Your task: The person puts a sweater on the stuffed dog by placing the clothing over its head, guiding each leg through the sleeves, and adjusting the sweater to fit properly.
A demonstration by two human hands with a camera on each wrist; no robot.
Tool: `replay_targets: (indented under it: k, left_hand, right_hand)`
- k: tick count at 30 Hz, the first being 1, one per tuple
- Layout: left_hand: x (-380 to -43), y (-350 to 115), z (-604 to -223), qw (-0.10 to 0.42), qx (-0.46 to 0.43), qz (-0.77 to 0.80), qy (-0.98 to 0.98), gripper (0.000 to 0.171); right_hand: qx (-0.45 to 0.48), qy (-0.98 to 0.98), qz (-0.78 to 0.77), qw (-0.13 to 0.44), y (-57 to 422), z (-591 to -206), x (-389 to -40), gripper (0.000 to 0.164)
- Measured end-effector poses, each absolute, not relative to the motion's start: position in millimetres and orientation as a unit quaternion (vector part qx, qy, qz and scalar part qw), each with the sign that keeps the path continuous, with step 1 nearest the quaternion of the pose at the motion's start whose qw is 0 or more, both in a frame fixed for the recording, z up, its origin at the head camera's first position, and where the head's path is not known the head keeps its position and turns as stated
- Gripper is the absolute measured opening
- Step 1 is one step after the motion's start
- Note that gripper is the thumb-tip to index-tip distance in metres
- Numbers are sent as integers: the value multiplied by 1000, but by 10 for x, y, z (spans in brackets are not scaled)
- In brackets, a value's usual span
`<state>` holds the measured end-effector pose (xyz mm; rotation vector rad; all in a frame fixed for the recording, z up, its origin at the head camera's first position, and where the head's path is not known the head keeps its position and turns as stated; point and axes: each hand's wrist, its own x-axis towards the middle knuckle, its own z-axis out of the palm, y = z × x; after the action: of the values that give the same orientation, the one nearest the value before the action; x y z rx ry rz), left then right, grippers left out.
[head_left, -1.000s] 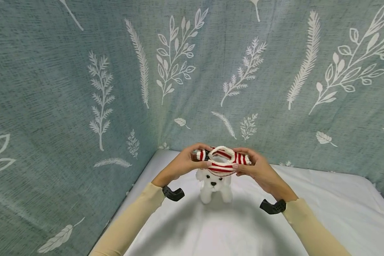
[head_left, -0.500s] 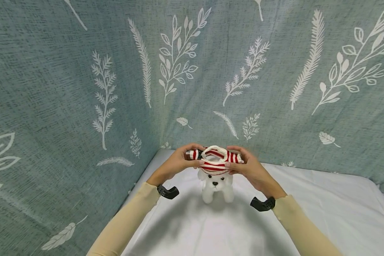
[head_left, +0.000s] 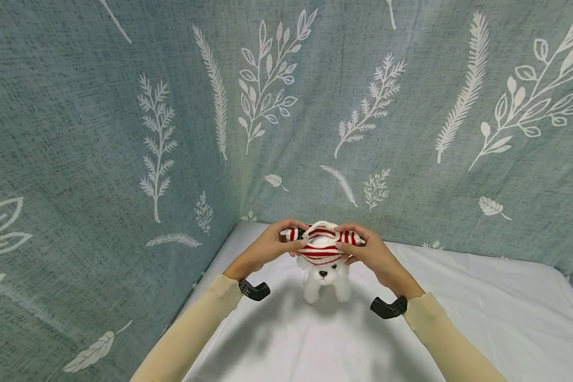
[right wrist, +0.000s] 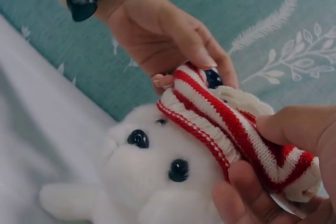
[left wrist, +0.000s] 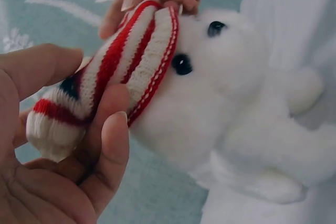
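A small knitted sweater [head_left: 321,251] with red and white stripes sits over the top of a white plush dog's head [head_left: 326,286]. Its white neck opening faces up, and the hem lies close to the dog's eyes. My left hand [head_left: 275,241] pinches the sleeve side with the dark blue patch [left wrist: 71,85], thumb on the near face. On the other side, my right hand [head_left: 370,248] grips the striped sleeve end [right wrist: 294,166] between thumb and curled fingers. In the wrist views the dog's black eyes [left wrist: 182,64] show just beyond the hem; its ears are mostly hidden.
The dog stands on a white cloth-covered table [head_left: 310,345] near its back edge. A green-blue curtain [head_left: 286,132] with white leaf prints rises behind and along the left side. Black bands [head_left: 255,290] are worn on both wrists.
Both hands have shifted left with the sweater, then lowered it slightly. The hem now sits lower on the dog's head, hiding one eye in the head view.
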<state>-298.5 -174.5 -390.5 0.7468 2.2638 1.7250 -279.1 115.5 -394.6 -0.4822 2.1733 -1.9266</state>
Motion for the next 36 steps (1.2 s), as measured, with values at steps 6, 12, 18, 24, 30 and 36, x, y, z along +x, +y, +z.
replay_targets:
  k: [6,12,18,24,30,36]
  left_hand:
    - [-2995,-1635,-3921,85,272,560,778,36]
    - [-3012,-1578,-3929,56,287,536,792,33]
    - [-3045,-1562,-3963,16,304,465,831,19]
    - [-3062,-1523,-4006,1,287,414,864,16]
    - [-3044,-1503,-4011,20,268,393,879,29]
    - [-3038,-1498,-4021,75,243,442,860,32]
  right_hand:
    - [-185,804,-564,35,1124,-3909,-2771,30]
    - [-215,887,-397,-98,1015,-3906,-2786,16]
    - [-190,916,-338,-100,949,-3890,-2762,20]
    - [-151,928,-329,-93,895,-3890,-2755,28]
    - [-117,937,-325,-55,859,-3909,-2751,40]
    - [-85,927,-365,-4,854,-3970,-2778,48]
